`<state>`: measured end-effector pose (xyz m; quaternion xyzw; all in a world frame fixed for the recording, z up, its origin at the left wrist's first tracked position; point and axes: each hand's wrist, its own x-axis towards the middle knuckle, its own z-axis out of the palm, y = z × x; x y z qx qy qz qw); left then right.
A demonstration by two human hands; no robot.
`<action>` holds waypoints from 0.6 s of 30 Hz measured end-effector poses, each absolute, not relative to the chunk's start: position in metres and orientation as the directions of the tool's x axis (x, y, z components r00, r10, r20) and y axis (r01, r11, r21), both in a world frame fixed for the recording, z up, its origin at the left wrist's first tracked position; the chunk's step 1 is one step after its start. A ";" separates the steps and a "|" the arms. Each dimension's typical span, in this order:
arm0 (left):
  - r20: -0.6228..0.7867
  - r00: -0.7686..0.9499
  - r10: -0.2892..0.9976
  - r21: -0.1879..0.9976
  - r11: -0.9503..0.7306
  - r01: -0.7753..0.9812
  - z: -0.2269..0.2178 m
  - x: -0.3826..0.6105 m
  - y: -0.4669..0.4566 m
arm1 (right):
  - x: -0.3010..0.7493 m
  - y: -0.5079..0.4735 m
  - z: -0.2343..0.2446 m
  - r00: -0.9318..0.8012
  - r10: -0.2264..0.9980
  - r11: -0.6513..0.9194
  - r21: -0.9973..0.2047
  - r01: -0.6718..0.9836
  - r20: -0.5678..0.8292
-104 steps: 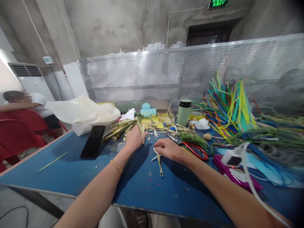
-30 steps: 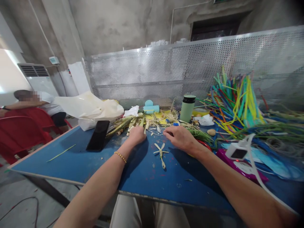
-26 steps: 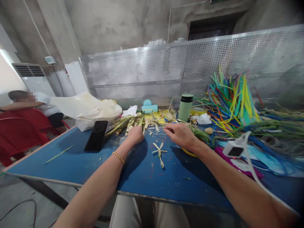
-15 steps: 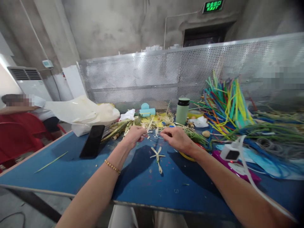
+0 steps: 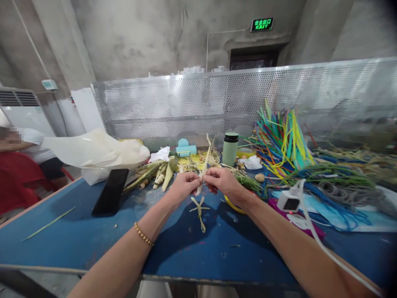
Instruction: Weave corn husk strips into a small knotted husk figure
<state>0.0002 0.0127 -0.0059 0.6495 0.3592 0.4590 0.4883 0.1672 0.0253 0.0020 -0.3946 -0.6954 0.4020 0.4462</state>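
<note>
My left hand and my right hand meet above the blue table, both pinched on a pale straw strip that stands up between them. Just below the hands, a small woven straw figure with crossed wings lies flat on the table. A pile of green and yellow stalks is just beyond my left hand.
A black phone lies at left by a white plastic bag. A green flask, coloured strips, a white charger with cable and a perforated metal screen stand behind. A person sits at far left.
Both hands left the stalk pile, rose off the table and came together, now holding a straw strip upright. The woven figure stays on the table.
</note>
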 end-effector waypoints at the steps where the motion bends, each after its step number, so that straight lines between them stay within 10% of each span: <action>1: 0.244 0.337 0.910 0.967 -0.253 -0.017 -0.006 -0.001 0.014 | 0.167 0.025 0.003 -0.310 0.898 0.375 -0.911 0.171 0.311; 6: 0.238 0.408 0.881 0.966 -0.171 -0.192 -0.010 -0.006 0.018 | 0.170 0.022 0.007 -0.395 0.857 0.383 -0.922 0.056 0.331; 18: 0.326 0.376 0.868 0.927 -0.372 0.056 -0.002 0.000 0.009 | 0.168 0.016 0.010 -0.218 0.914 0.356 -0.934 0.027 0.342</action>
